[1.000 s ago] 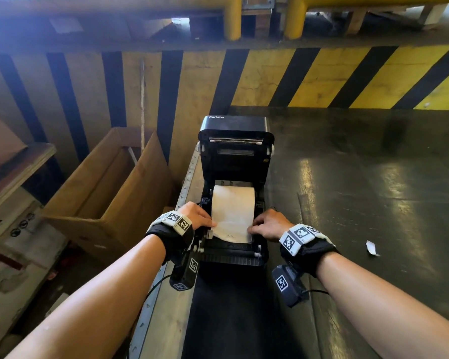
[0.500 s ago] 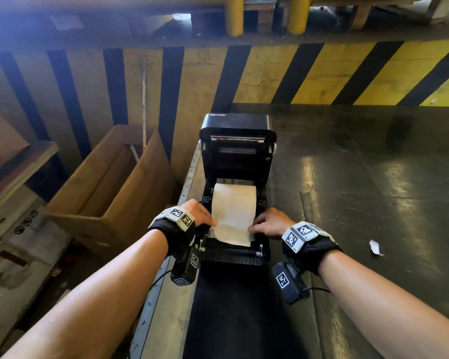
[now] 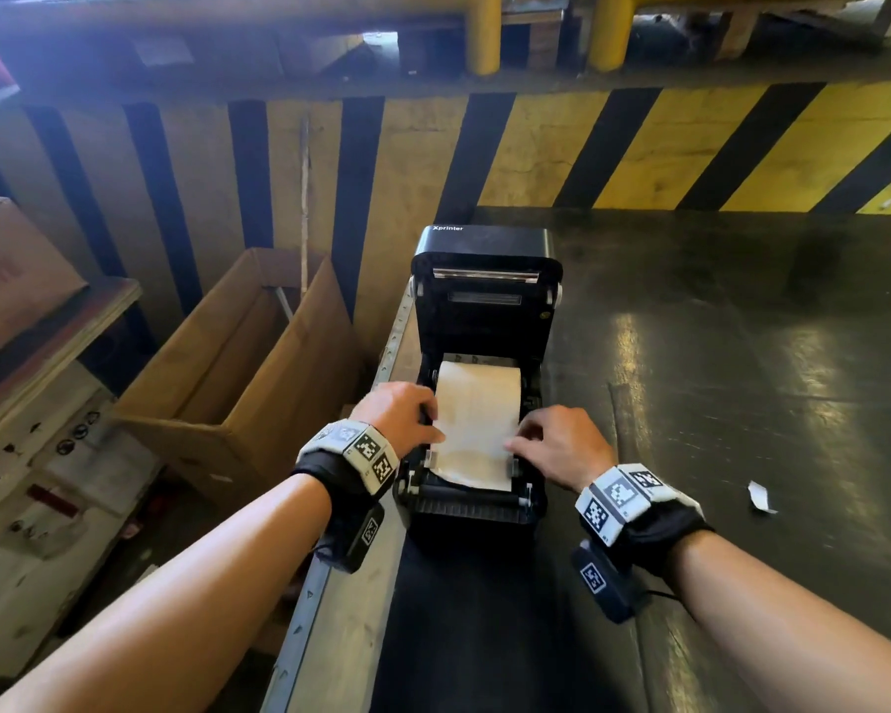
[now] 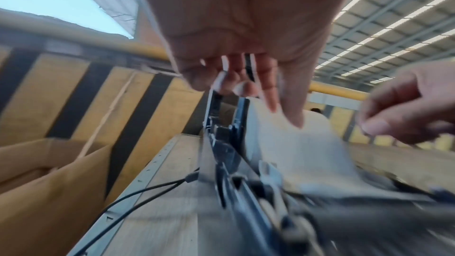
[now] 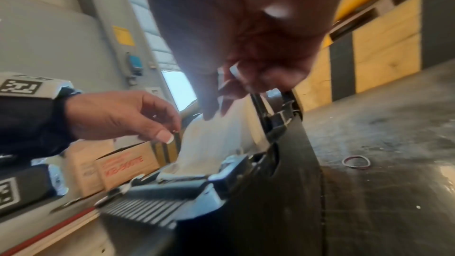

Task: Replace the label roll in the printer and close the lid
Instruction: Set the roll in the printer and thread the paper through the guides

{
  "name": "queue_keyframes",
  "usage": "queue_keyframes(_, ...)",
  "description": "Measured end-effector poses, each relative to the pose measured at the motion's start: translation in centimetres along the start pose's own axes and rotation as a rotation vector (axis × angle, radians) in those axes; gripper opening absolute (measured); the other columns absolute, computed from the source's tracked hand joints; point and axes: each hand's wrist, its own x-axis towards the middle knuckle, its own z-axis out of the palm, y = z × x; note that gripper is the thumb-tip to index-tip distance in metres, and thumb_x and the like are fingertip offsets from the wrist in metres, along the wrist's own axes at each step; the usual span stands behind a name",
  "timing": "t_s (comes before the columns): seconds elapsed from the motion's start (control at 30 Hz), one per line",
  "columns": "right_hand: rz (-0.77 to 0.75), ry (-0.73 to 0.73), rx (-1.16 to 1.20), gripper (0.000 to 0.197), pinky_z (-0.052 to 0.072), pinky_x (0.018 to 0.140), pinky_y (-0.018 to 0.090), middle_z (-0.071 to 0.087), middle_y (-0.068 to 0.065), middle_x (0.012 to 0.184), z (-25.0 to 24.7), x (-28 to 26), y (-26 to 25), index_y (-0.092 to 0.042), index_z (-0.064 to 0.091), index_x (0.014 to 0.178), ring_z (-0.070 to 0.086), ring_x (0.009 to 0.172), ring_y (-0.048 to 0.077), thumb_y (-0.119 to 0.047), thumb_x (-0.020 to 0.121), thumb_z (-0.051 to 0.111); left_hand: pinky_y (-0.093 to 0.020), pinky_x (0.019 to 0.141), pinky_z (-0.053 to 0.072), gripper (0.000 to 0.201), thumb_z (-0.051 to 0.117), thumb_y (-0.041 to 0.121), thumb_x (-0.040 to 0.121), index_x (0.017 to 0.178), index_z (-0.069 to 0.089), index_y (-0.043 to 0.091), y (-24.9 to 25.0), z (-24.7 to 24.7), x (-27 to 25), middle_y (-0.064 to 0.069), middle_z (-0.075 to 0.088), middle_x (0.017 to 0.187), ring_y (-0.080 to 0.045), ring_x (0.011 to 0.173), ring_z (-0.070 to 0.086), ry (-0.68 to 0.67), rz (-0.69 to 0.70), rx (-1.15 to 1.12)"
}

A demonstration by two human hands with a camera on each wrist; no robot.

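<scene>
The black label printer (image 3: pixel 477 512) stands at the table's left edge with its lid (image 3: pixel 487 249) swung up and open. A white label roll (image 3: pixel 479 383) sits in the bay. Its paper strip (image 3: pixel 477 450) runs forward over the front guides. My left hand (image 3: pixel 433 432) pinches the strip's left edge between thumb and forefinger, and my right hand (image 3: pixel 516 441) pinches the right edge. In the left wrist view, my left hand (image 4: pixel 283 112) points down onto the paper strip (image 4: pixel 307 153). In the right wrist view, my right hand (image 5: pixel 216 112) meets the paper strip (image 5: pixel 209 149).
An open cardboard box (image 3: pixel 237 383) stands on the floor left of the table. A paper scrap (image 3: pixel 759 499) and a rubber band (image 5: pixel 355 162) lie on the dark tabletop (image 3: pixel 741 378) to the right. A yellow and black striped wall (image 3: pixel 639 146) stands behind. A black cable (image 4: pixel 147 192) runs along the printer's left side.
Both hands have stayed at the strip's edges with only small shifts. The strip's free end lies slightly further forward. The lid has not moved.
</scene>
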Motion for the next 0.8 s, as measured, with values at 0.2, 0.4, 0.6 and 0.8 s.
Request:
queue_keyframes(0.2,-0.242,-0.236,-0.197,0.037,0.05,0.085,0.032,0.061,0.001,0.11,1.1,-1.4,-0.8,-0.013,0.067,0.108,0.06,0.096,0.018,-0.039,0.082,0.062,-0.025,0.079,0.04,0.036,0.066,0.037,0.08,0.114,0.066,0.025,0.9,1.5,-2.3,-0.002,0.055,0.106,-0.018,0.098,0.052,-0.241,0.245,0.175)
queue_keyframes(0.4,-0.244,-0.221,-0.231,0.028,0.047,0.079,0.031,0.06,0.001,0.108,1.5,-1.5,-0.6,-0.017,0.07,0.103,0.059,0.098,0.02,-0.035,0.087,0.057,-0.026,0.077,0.041,0.027,0.062,0.037,0.084,0.109,0.07,0.028,0.7,1.9,-2.4,-0.002,0.056,0.104,-0.021,0.1,0.054,-0.228,0.262,0.192)
queue_keyframes(0.6,-0.294,-0.197,-0.316,0.025,0.051,0.078,0.034,0.062,0.002,0.106,1.4,-1.9,-0.9,-0.018,0.07,0.103,0.062,0.096,0.021,-0.034,0.088,0.057,-0.031,0.085,0.042,0.027,0.059,0.033,0.086,0.111,0.068,0.027,1.2,1.7,-2.3,-0.005,0.058,0.107,-0.022,0.103,0.051,-0.226,0.355,0.275)
queue_keyframes(0.8,-0.294,-0.223,-0.319,0.025,0.052,0.079,0.036,0.062,0.0,0.106,1.2,-1.7,-0.9,-0.018,0.07,0.104,0.061,0.096,0.02,-0.033,0.088,0.057,-0.028,0.079,0.038,0.024,0.055,0.033,0.088,0.108,0.069,0.027,1.4,1.9,-1.9,-0.001,0.06,0.108,-0.02,0.101,0.052,-0.205,0.437,0.369)
